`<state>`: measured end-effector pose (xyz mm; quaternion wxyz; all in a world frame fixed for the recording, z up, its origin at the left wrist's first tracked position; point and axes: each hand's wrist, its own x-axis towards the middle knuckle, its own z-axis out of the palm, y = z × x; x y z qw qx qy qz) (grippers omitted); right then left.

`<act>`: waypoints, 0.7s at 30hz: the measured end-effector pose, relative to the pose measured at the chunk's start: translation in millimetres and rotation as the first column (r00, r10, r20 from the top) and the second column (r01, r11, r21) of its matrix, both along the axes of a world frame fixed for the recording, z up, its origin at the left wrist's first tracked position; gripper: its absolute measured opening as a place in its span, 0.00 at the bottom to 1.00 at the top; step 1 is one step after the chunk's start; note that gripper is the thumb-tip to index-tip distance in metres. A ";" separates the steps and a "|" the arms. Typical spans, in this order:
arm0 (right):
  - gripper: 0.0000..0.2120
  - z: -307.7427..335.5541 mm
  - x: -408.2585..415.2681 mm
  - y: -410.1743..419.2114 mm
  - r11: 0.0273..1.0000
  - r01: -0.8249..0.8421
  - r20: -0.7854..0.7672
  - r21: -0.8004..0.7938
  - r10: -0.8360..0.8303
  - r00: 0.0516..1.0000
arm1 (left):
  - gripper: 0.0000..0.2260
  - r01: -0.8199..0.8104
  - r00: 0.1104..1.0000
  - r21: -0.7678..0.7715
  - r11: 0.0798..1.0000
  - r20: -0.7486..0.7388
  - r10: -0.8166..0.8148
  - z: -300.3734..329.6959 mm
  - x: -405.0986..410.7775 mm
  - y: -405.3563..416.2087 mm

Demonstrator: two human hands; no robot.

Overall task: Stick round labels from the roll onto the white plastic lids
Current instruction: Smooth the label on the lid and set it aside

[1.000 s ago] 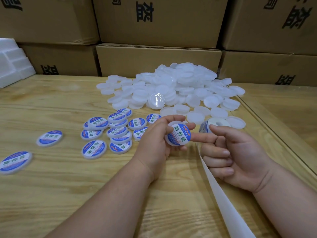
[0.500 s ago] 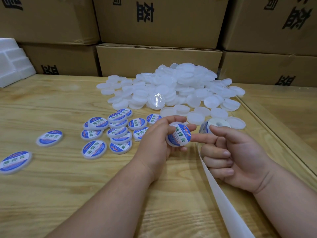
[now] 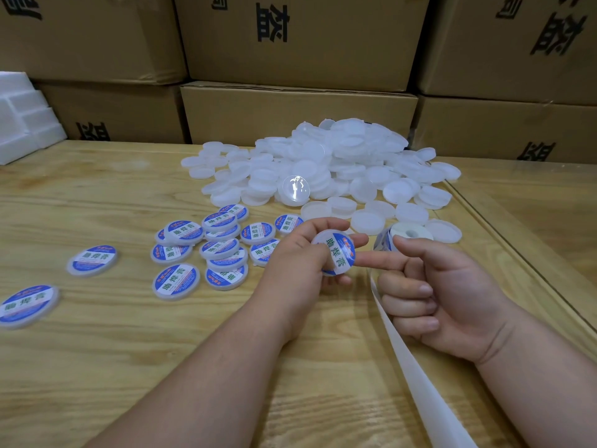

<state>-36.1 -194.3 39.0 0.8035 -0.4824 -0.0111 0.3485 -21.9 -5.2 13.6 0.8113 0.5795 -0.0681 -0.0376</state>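
My left hand (image 3: 300, 253) pinches a white lid (image 3: 337, 253) by its rim, tilted up, with a blue and white round label on its face. My right hand (image 3: 445, 295) has its index finger straight, the tip touching the right edge of that label; its other fingers are curled. Just behind the right hand stands the label roll (image 3: 408, 232). Its white backing strip (image 3: 420, 383) trails under the right hand toward the bottom edge. A heap of bare white lids (image 3: 339, 163) lies behind the hands. Several labelled lids (image 3: 223, 250) lie left of my left hand.
Two more labelled lids (image 3: 92, 260) (image 3: 29, 303) lie apart at the far left of the wooden table. Cardboard boxes (image 3: 297, 118) are stacked along the back. White foam blocks (image 3: 22, 118) sit at the back left. A seam (image 3: 517, 240) between tabletops runs along the right.
The lid in my left hand has turned and dropped very slightly. Both hands stay where they were, the right index finger still at the label's edge.
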 end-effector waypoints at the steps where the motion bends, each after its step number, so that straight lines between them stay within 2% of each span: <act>1: 0.27 0.1 0.0 -0.2 1.000 -0.005 0.002 0.003 0.005 1.000 | 0.21 -0.005 1.000 0.021 1.000 0.009 0.005 -0.6 -0.2 0.0; 9: 0.29 0.5 0.0 -0.4 1.000 0.002 -0.003 0.001 -0.002 1.000 | 0.20 -0.065 0.995 0.136 0.989 0.079 0.054 1.1 -4.4 -2.5; 16: 0.31 -0.5 -0.6 -0.9 0.999 -0.043 0.021 0.016 0.042 0.999 | 0.15 -0.108 0.993 0.149 0.983 0.074 0.097 2.1 -6.5 -2.6; 19: 0.36 -1.1 -0.9 -1.9 0.997 -0.063 0.027 0.032 0.063 0.998 | 0.13 -0.111 0.994 0.105 0.988 0.033 0.109 3.8 -6.0 -2.3; 21: 0.35 -1.0 -0.8 -2.1 0.997 -0.069 0.036 0.035 0.068 0.997 | 0.11 -0.117 0.993 0.083 0.990 0.020 0.115 4.2 -5.6 -2.7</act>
